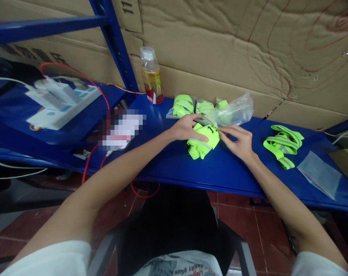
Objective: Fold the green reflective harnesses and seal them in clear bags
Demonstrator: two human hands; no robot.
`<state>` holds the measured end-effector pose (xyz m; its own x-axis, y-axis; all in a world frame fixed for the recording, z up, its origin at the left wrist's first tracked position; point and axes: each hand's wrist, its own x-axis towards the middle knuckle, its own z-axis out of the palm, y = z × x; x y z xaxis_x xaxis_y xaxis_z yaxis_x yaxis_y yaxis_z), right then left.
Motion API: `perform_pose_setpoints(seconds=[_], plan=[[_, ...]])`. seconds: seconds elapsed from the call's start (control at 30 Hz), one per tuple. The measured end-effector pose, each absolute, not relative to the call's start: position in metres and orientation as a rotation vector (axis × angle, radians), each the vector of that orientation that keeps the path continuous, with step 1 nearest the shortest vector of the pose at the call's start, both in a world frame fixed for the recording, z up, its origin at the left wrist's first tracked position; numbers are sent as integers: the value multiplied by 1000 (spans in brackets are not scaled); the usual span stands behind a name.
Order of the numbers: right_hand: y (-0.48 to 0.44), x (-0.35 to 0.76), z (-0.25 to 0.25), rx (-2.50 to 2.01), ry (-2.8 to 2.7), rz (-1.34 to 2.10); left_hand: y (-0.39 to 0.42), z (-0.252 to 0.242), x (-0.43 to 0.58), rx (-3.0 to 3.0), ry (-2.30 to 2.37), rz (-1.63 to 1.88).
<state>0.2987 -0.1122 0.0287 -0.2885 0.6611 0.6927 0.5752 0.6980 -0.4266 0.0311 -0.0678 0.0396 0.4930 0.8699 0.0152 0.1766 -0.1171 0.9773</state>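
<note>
A folded neon-yellow reflective strap (203, 142) with a grey stripe and black lettering is held just over the blue shelf. My left hand (188, 128) grips it from the left, thumb across its front and fingers behind. At its upper right edge, my right hand (237, 140) pinches with thumb and fingertips; whether they hold strap or clear film there, I cannot tell. A thin reddish line runs along the top, like a zip bag's seal. Close behind lie bagged straps (183, 105) and a crumpled clear plastic bag (238, 109).
To the right, a loose reflective strap (283, 143) and a flat clear zip bag (320, 172) lie on the blue shelf (231, 174). A drink bottle (152, 76) stands at the back left. Further left are a power strip (67, 107), red cables and a blurred-out object (122, 130).
</note>
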Motion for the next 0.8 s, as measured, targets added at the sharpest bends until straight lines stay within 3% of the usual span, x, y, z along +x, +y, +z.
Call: perform_pose_setpoints(seconds=[0.43,0.67,0.8], plan=[[-117,292,28,-934,-1956,111,-62,25,38,1638,817,901],[-88,299,14,-988,-1334,362,-60,32,37,1730,713,1039],[-79,301,11,-940,-1253,654,-61,34,38,1752,598,1003]])
